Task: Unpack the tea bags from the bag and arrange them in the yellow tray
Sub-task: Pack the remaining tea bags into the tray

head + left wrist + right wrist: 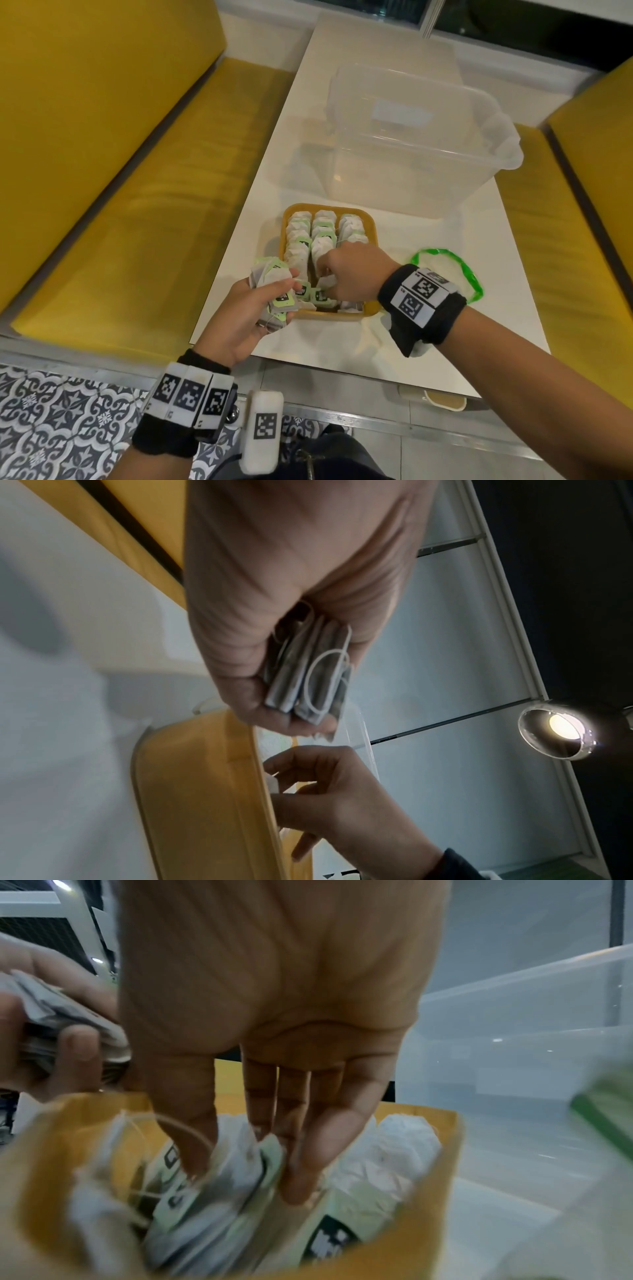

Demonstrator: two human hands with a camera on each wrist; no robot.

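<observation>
Head view, lower centre: the left hand [246, 315] is curled round a stack of tea bags [274, 291], thumb across the top, held just off the tray's lower-left corner and above the table edge. Left wrist view confirms the grip: the stack sits edge-on between fingers [274, 718] and palm, with string loops showing.

The right hand [349, 274] reaches down into the lower part of the yellow tray [371, 222]. Right wrist view shows its fingers [301, 1177] extended downward, thumb and fingers on either side of a tea bag with a green tag [270, 1161] standing among the others. Whether that bag is firmly pinched or only touched cannot be told; the picture is blurred.

Tray contents: three rows of tea bags [322, 233] fill the upper part of the tray, running toward the top of the frame; further bags lie loose along its lower edge beneath the right hand.

Surroundings: a green-rimmed plastic bag [469, 270] lies on the white table [496, 325], right of the tray and partly behind the right wrist. A clear plastic bin [411, 144] stands above the tray in frame.
</observation>
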